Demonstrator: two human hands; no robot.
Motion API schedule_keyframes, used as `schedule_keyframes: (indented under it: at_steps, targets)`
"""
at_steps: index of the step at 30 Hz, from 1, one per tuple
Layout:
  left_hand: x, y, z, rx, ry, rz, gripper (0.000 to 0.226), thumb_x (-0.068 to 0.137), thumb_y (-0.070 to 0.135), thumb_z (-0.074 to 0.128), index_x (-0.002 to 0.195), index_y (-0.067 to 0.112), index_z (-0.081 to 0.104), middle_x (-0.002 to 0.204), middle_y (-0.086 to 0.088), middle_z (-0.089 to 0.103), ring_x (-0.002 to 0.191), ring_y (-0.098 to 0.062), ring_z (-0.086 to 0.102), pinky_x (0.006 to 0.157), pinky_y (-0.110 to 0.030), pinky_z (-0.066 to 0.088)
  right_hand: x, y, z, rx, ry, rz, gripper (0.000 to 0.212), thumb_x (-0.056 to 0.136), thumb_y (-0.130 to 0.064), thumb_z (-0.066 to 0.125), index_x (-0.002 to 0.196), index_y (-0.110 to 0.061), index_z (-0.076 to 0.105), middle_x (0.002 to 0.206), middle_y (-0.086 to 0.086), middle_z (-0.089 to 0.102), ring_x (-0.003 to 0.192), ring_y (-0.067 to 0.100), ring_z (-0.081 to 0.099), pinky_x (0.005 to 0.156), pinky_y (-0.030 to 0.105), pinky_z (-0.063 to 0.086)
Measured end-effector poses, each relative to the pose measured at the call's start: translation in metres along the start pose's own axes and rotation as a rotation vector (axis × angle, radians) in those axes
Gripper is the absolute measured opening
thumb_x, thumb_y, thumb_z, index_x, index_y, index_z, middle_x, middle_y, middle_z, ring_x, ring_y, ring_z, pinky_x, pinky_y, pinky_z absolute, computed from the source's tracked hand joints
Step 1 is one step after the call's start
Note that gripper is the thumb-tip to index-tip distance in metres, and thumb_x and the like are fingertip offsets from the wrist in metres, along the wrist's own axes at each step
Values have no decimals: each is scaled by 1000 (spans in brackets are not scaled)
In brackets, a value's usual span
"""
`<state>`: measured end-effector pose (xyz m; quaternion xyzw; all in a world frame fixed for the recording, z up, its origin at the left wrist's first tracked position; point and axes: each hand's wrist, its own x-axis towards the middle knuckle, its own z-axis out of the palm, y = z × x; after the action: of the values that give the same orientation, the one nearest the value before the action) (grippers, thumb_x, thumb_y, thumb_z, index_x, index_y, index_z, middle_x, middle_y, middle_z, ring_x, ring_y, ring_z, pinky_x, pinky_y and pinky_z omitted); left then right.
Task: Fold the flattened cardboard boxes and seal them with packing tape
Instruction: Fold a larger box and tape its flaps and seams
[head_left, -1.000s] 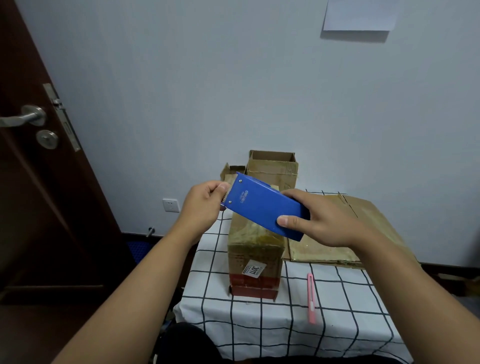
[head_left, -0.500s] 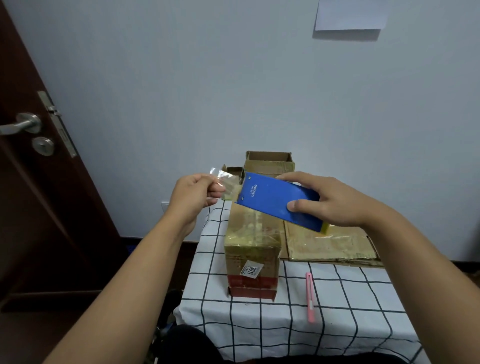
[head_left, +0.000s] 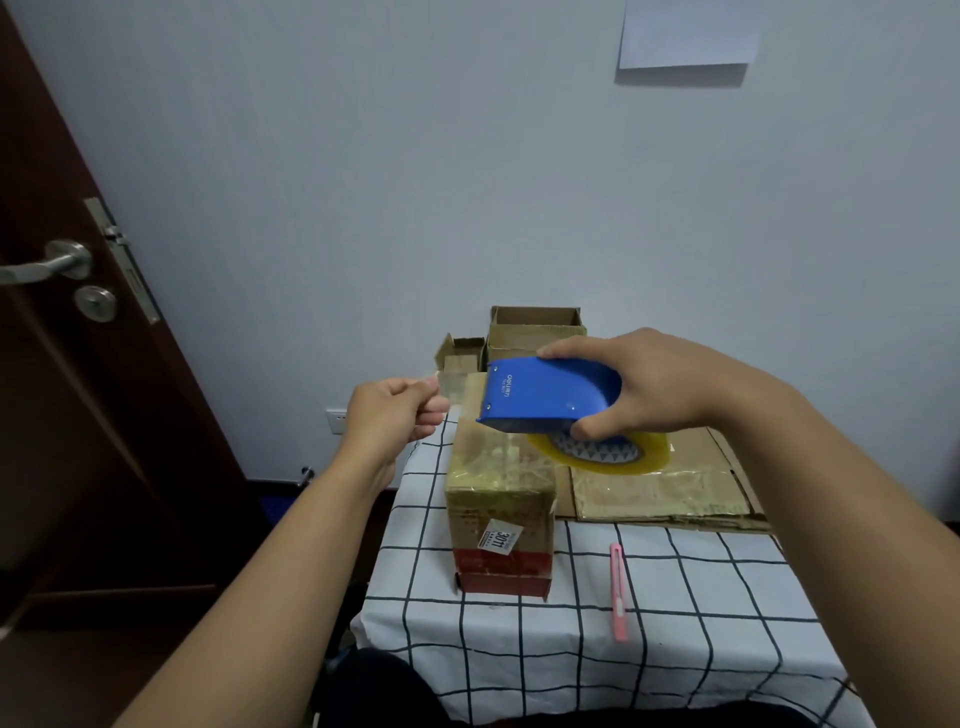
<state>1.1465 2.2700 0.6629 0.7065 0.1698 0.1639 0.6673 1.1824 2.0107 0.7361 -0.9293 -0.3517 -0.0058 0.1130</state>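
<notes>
Above the bench (head_left: 701, 597), the left hand (head_left: 392, 415) has its fingers (head_left: 434, 402) pinched on the free end of clear tape (head_left: 457, 387), and the right hand (head_left: 660, 384) grips the blue dispenser (head_left: 545, 395). Thin and sticky, the tape will likely curl; keep it taut. The light, stiff upright box (head_left: 501, 499) stands just below, beside flattened cardboard (head_left: 675, 493).

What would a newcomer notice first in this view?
The blue dispenser, gripped by the right hand above the table, with its tape roll showing beneath. To its left the left hand pinches the clear tape end, drawn out toward it. Below them a taped box stands on the checked cloth, a pink knife lying to its right.
</notes>
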Motion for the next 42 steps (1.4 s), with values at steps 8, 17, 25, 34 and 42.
schedule_keyframes:
  at_steps: [8,17,25,34,42]
  targets:
    - [-14,-26,-6,39,39,-34,18,96,21,62,85,9,69,68,0,73,65,-10,66,64,-20,56,8,1,7,44,-97,-27,70,84,-46,67,142,-56,31,114,-10,49,91,8,53,83,32,49]
    - [-20,-40,0,23,9,-83,18,96,20,62,84,9,69,73,-3,73,64,-9,63,59,-16,52,21,3,6,76,-222,-24,57,85,-39,66,131,-61,42,121,-7,54,96,8,55,89,33,49]
    - [-25,-58,6,39,19,-109,10,96,16,60,91,10,66,85,-8,75,75,-15,70,63,-21,51,18,10,20,143,-293,1,57,71,-49,61,124,-64,45,116,-19,52,94,4,55,83,24,45]
    - [-33,-65,7,103,14,-118,19,94,21,65,82,7,70,68,2,61,65,-9,54,65,-22,48,6,15,25,123,-321,-8,59,78,-53,75,126,-64,42,120,-28,44,101,7,51,84,24,43]
    - [-29,-71,8,149,48,-187,17,94,19,63,80,8,65,79,-3,62,76,-15,55,74,-32,49,11,8,26,139,-355,-25,56,84,-43,73,131,-57,46,105,-38,38,93,-4,47,77,13,36]
